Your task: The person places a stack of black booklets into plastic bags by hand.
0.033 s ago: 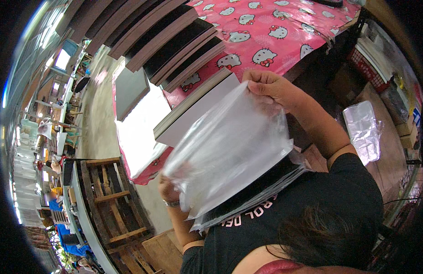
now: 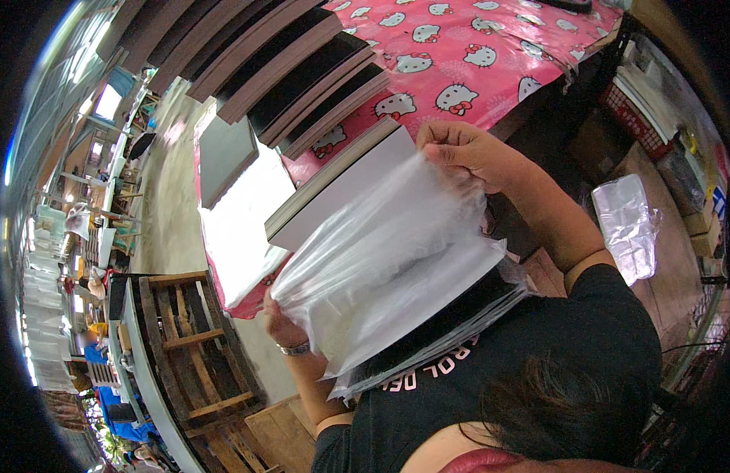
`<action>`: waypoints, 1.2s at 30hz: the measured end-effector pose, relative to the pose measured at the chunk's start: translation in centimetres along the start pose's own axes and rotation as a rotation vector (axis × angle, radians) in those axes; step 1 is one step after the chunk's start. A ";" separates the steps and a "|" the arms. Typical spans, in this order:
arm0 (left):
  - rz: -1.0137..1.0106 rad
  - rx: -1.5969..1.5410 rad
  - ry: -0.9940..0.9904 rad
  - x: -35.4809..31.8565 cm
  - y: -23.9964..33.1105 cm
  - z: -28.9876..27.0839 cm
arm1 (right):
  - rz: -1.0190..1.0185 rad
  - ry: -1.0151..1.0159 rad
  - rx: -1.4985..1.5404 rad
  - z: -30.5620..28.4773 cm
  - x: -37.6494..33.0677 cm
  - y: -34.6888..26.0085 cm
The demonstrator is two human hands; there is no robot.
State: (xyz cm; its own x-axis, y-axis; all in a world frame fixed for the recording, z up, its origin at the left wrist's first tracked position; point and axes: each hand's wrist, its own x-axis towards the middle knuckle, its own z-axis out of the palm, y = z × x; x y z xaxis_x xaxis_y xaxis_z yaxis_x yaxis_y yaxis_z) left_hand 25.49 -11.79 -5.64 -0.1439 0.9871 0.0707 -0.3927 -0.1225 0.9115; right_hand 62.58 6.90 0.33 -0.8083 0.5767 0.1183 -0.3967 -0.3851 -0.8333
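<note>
While the left hand (image 2: 283, 325) grips one edge of some clear plastic film (image 2: 373, 256), the right hand (image 2: 453, 154) pinches another, holding it taut before the black shirt (image 2: 578, 347), near a white-faced stack (image 2: 341, 185) by the pink tabletop (image 2: 507, 83).

Wearing black T-shirt (image 2: 574, 347), short-sleeved, with pale block lettering (image 2: 445, 365) across front. Also wearing shiny, silvery, narrow band (image 2: 294, 348) just below left hand (image 2: 283, 322).
</note>
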 end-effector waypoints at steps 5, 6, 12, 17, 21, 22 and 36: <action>0.200 0.198 0.279 2.6 0.4 1.8 | -0.311 0.177 -0.481 0.2 1.4 0.7; 0.212 0.308 0.331 3.6 0.4 2.6 | -0.400 0.243 -0.673 0.4 1.9 1.1; 0.314 0.987 0.540 4.0 -0.5 8.3 | -0.787 0.542 -1.471 1.2 1.1 3.2; 0.773 1.558 0.489 -2.1 0.5 7.9 | -0.219 0.321 -0.878 3.6 -3.4 0.8; 0.748 1.661 0.457 -4.6 2.2 9.3 | 0.017 0.241 -0.456 3.6 -4.1 0.7; 0.776 1.682 0.517 -4.7 2.0 9.7 | 0.023 0.251 -0.425 3.7 -4.2 0.9; -0.866 0.266 0.018 -2.8 -10.3 -3.8 | 0.535 0.186 0.054 -10.3 -6.4 14.0</action>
State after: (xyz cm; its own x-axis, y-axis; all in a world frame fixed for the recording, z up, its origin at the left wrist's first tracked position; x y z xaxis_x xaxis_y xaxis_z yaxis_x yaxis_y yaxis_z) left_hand 26.51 -13.63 -16.76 0.0897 0.7203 -0.6878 -0.1478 0.6926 0.7060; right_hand 66.72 5.25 -17.70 -0.8145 0.4065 -0.4139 0.0211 -0.6922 -0.7214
